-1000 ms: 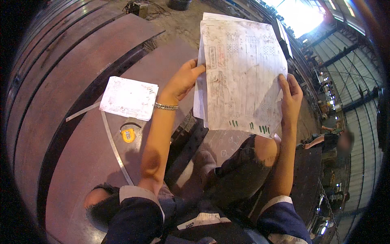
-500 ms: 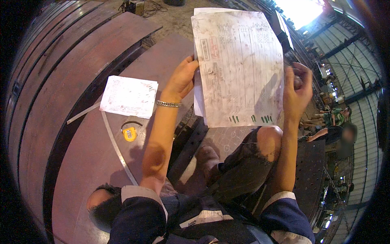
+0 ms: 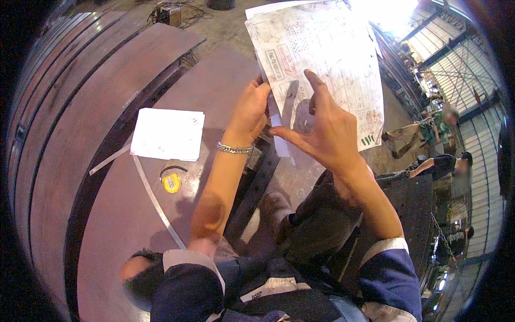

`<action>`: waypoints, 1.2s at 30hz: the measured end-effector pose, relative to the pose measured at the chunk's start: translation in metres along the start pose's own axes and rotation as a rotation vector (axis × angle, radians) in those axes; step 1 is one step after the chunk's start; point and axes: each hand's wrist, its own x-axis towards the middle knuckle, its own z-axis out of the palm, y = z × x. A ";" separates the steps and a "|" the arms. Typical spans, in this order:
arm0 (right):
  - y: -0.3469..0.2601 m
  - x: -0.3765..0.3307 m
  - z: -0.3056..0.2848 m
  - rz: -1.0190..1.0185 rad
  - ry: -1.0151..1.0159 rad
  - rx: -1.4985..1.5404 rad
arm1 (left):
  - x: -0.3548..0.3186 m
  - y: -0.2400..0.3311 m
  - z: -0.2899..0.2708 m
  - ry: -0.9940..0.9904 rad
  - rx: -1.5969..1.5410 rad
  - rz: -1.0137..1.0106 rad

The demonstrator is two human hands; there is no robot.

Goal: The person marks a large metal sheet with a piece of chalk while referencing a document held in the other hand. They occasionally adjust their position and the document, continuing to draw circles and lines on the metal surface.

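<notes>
My left hand (image 3: 251, 110) is closed on the left edge of a smudged stack of printed sheets (image 3: 322, 48), holding it up in front of me. Over the lower part of the top sheet is my right hand (image 3: 327, 121), its thumb and index finger spread wide apart. The index fingertip lies over the print, and the thumb tip reaches toward the sheet's left edge near my left hand. Whether the right fingers touch the paper I cannot tell. Green marks show at the sheet's lower right corner.
Left of me, a second pile of white papers (image 3: 167, 134) lies on a brown steel plate (image 3: 115, 225) beside a yellow tape measure (image 3: 171, 183) and a thin metal strip (image 3: 155, 201). Long curved steel plates (image 3: 107, 96) fill the left. Other people (image 3: 442, 166) are at the right.
My right hand has left the stack's right edge and moved left across the front of the sheet, with its fingers spreading. The sheets have tilted and shifted slightly upward.
</notes>
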 end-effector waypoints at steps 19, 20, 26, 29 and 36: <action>0.003 -0.010 0.007 -0.052 0.349 0.063 | -0.013 -0.005 0.001 -0.010 -0.054 0.065; 0.004 -0.011 0.003 -0.016 0.438 0.061 | -0.012 -0.006 -0.003 -0.029 -0.054 0.067; 0.009 -0.001 -0.011 0.055 0.560 0.073 | -0.004 0.005 -0.010 -0.041 0.008 0.071; 0.013 0.001 -0.006 0.006 0.575 0.087 | -0.001 0.004 -0.012 -0.039 0.013 0.088; 0.013 0.002 -0.005 -0.002 0.561 0.098 | -0.002 0.006 -0.012 -0.052 -0.017 0.072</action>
